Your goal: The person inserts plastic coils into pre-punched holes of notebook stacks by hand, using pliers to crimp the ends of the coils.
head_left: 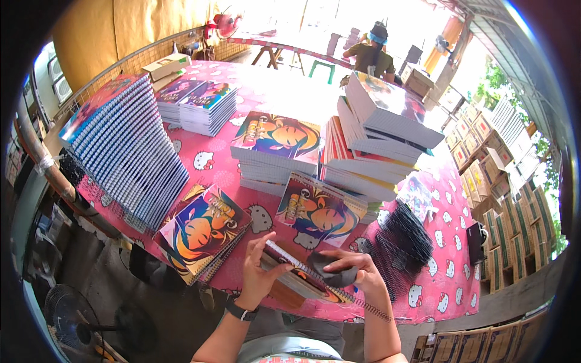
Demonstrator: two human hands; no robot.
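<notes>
The left hand (257, 275) grips one spiral notebook (296, 275) by its left end, thumb on top, at the table's near edge. The right hand (357, 272) is closed around a dark pad (330, 269) pressed on the notebook's wire binding. Just right of it lies one heap of black wire coils (399, 242), reaching the near right corner. Beyond the hands, two short piles of colourful notebooks (203, 233) lie side by side. One tall leaning stack (127, 151) fills the left edge; about four more stacks stand mid-table. The pink table (448, 284) shows bare cloth only in narrow strips, mostly by the right edge.
</notes>
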